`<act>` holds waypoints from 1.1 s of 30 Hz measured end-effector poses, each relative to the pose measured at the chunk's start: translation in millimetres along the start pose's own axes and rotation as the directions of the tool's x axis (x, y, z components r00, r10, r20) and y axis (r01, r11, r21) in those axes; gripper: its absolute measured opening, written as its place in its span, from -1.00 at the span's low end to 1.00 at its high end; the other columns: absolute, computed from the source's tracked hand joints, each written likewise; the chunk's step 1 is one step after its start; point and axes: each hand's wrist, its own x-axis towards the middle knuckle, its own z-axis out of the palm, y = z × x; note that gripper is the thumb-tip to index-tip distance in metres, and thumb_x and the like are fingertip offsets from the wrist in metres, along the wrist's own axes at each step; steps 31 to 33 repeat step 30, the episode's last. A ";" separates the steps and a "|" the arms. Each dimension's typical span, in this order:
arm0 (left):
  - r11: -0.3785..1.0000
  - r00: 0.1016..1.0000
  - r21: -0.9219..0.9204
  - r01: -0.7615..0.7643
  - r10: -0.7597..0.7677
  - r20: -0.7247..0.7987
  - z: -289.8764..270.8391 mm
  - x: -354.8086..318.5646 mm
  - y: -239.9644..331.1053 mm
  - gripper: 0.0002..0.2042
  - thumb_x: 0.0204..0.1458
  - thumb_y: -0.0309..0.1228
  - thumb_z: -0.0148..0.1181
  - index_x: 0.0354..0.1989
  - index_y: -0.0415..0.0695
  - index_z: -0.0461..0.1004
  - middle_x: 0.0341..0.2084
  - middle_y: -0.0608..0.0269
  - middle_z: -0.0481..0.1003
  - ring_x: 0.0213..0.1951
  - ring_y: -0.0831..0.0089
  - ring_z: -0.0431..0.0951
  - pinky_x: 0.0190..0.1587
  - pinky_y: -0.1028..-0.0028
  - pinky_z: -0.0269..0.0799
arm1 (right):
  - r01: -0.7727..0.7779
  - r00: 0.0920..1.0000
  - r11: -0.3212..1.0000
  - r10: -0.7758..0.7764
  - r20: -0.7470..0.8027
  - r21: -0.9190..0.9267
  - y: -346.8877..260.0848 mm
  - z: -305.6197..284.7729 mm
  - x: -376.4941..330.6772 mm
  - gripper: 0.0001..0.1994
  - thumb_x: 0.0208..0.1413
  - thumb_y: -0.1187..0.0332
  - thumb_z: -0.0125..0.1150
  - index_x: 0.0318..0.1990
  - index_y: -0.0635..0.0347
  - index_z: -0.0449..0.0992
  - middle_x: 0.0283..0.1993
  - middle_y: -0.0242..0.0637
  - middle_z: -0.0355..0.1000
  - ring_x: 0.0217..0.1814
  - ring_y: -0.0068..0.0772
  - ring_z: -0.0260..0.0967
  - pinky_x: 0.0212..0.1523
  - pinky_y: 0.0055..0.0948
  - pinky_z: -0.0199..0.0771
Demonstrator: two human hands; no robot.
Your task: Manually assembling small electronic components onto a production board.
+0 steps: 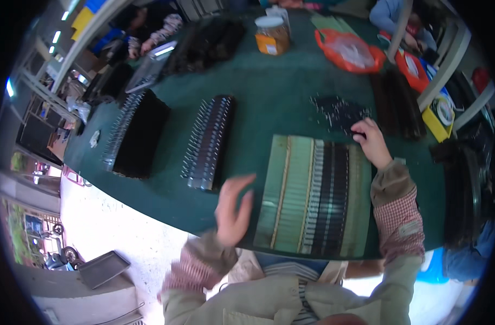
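Note:
A green grooved board (296, 179) lies near the table's front edge, holding a row of dark strips (333, 200) with pale tips along one side. My right hand (373, 143) is past the board's far right corner, at the edge of a pile of small dark pieces with shiny pins (339, 112). Its thumb and fingers are pinched together, and what they hold is hidden. Left of the board, my left hand (234, 212) hovers slightly blurred, thumb and fingers apart, holding nothing. Farther left stands a narrow stack of dark pieces with metal pins (208, 142).
A larger black pinned stack (141, 135) stands at the left. Along the back are dark bundles (209, 46), a lidded jar (272, 35) and an orange plastic bag (349, 51). A yellow container (438, 119) and metal posts are at the right. Other people sit across the table.

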 end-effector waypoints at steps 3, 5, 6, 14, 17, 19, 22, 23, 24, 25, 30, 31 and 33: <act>0.999 0.931 0.015 0.033 -0.025 -0.364 -37.6 -100.5 -9.9 -0.66 -0.01 -0.66 -0.08 0.00 -0.29 0.24 -0.18 0.05 0.37 -0.11 0.31 0.37 0.00 0.38 0.24 | 0.095 0.990 0.988 -0.107 -0.092 -0.125 3.3 -1.0 9.8 -0.83 -0.18 0.65 0.17 -0.37 0.26 0.43 -0.42 -0.23 0.30 -0.29 -0.29 0.31 -0.25 -0.45 0.33; 0.981 0.894 -0.056 0.184 -0.190 -0.406 -40.0 -138.7 -19.5 -0.64 0.00 -0.63 -0.06 0.03 -0.27 0.21 -0.19 0.06 0.37 -0.13 0.32 0.36 0.00 0.38 0.23 | 0.079 0.987 0.992 -0.092 -0.131 -0.095 9.4 2.1 3.2 -0.85 -0.16 0.64 0.17 -0.37 0.27 0.44 -0.39 -0.24 0.32 -0.29 -0.34 0.31 -0.26 -0.47 0.34; 0.932 0.825 -0.144 0.333 -0.362 -0.434 -33.5 -156.6 -19.8 -0.61 0.01 -0.61 -0.05 0.07 -0.25 0.17 -0.19 0.08 0.36 -0.14 0.32 0.36 0.00 0.39 0.22 | 0.034 0.990 0.999 -0.034 -0.135 -0.007 17.8 -0.2 7.2 -0.87 -0.14 0.63 0.17 -0.38 0.28 0.44 -0.39 -0.26 0.33 -0.29 -0.38 0.32 -0.25 -0.49 0.34; 0.463 0.763 -0.745 0.480 -0.639 0.095 -4.8 -129.8 -19.4 -0.75 0.23 -0.32 -0.18 0.01 -0.14 0.23 -0.39 0.22 0.39 -0.62 0.52 0.29 -0.53 0.55 0.22 | -0.082 0.995 0.927 0.054 0.088 0.365 10.7 -48.6 27.2 -0.87 0.10 0.44 0.08 -0.23 0.23 0.51 -0.37 -0.50 0.41 -0.27 -0.68 0.32 -0.16 -0.63 0.33; 0.382 0.735 -0.773 0.506 -0.660 0.156 -4.8 -145.8 -18.3 -0.79 0.23 -0.30 -0.17 -0.10 -0.13 0.28 -0.54 0.27 0.40 -0.74 0.59 0.18 -0.63 0.61 0.09 | -0.251 0.967 0.935 0.231 0.108 0.252 -39.8 -76.7 4.2 -0.85 0.06 0.40 0.16 -0.27 0.29 0.52 -0.38 -0.34 0.44 -0.34 -0.54 0.32 -0.26 -0.57 0.32; 0.330 0.727 -0.833 0.444 -0.676 0.119 -5.4 -144.5 -12.0 -0.83 0.22 -0.31 -0.15 -0.18 -0.12 0.31 -0.65 0.30 0.37 -0.80 0.64 0.08 -0.69 0.64 -0.02 | -0.201 0.977 0.932 0.167 0.135 0.302 -45.5 -79.4 -6.1 -0.86 0.05 0.41 0.16 -0.25 0.23 0.53 -0.38 -0.33 0.44 -0.34 -0.54 0.32 -0.26 -0.56 0.33; 0.370 0.688 -0.777 0.510 -0.718 0.110 -14.6 -148.5 -0.9 -0.87 0.20 -0.36 -0.10 -0.21 -0.12 0.31 -0.66 0.28 0.37 -0.81 0.66 0.09 -0.71 0.65 -0.02 | -0.094 0.989 0.940 0.051 0.136 0.328 -50.2 -65.3 -15.7 -0.85 0.08 0.40 0.12 -0.22 0.20 0.53 -0.37 -0.38 0.43 -0.31 -0.58 0.32 -0.21 -0.59 0.32; 0.376 0.661 -0.749 0.545 -0.742 0.110 -17.1 -149.1 1.8 -0.89 0.19 -0.39 -0.08 -0.22 -0.13 0.31 -0.67 0.27 0.37 -0.81 0.67 0.09 -0.72 0.65 -0.01 | -0.036 0.991 0.950 -0.007 0.136 0.310 -53.7 -61.1 -21.2 -0.84 0.12 0.39 0.08 -0.20 0.20 0.51 -0.36 -0.44 0.42 -0.28 -0.62 0.32 -0.17 -0.62 0.32; 0.383 0.670 -0.755 0.533 -0.736 0.099 -19.6 -148.6 3.0 -0.89 0.19 -0.39 -0.08 -0.22 -0.13 0.31 -0.67 0.27 0.37 -0.81 0.67 0.09 -0.72 0.65 -0.01 | 0.022 0.988 0.956 -0.065 0.138 0.291 -58.3 -60.7 -25.2 -0.83 0.15 0.38 0.04 -0.18 0.21 0.50 -0.35 -0.50 0.41 -0.24 -0.66 0.32 -0.13 -0.65 0.31; 0.344 0.664 -0.767 0.542 -0.735 0.139 -24.1 -148.6 3.3 -0.90 0.18 -0.39 -0.07 -0.21 -0.12 0.30 -0.68 0.27 0.37 -0.83 0.67 0.08 -0.73 0.65 -0.03 | 0.044 0.986 0.954 -0.089 0.138 0.297 -65.9 -61.9 -26.2 -0.83 0.15 0.38 0.04 -0.18 0.21 0.50 -0.35 -0.50 0.41 -0.24 -0.66 0.32 -0.13 -0.65 0.31; 0.147 0.709 -0.810 0.568 -0.587 0.391 -43.6 -127.8 31.4 -0.87 0.18 -0.37 -0.06 -0.14 -0.09 0.28 -0.68 0.24 0.39 -0.86 0.64 0.09 -0.75 0.64 -0.01 | -0.101 0.950 0.964 0.020 0.312 0.245 -100.6 -80.5 -61.1 -0.79 0.13 0.29 0.08 -0.11 0.11 0.48 -0.25 -0.43 0.42 -0.16 -0.63 0.32 -0.03 -0.59 0.29; 0.147 0.709 -0.810 0.568 -0.587 0.391 -43.6 -127.8 31.4 -0.87 0.18 -0.37 -0.06 -0.14 -0.09 0.28 -0.68 0.24 0.39 -0.86 0.64 0.09 -0.75 0.64 -0.01 | -0.101 0.950 0.964 0.020 0.312 0.245 -100.6 -80.5 -61.1 -0.79 0.13 0.29 0.08 -0.11 0.11 0.48 -0.25 -0.43 0.42 -0.16 -0.63 0.32 -0.03 -0.59 0.29; 0.147 0.709 -0.810 0.568 -0.587 0.391 -43.6 -127.8 31.4 -0.87 0.18 -0.37 -0.06 -0.14 -0.09 0.28 -0.68 0.24 0.39 -0.86 0.64 0.09 -0.75 0.64 -0.01 | -0.101 0.950 0.964 0.020 0.312 0.245 -100.6 -80.5 -61.1 -0.79 0.13 0.29 0.08 -0.11 0.11 0.48 -0.25 -0.43 0.42 -0.16 -0.63 0.32 -0.03 -0.59 0.29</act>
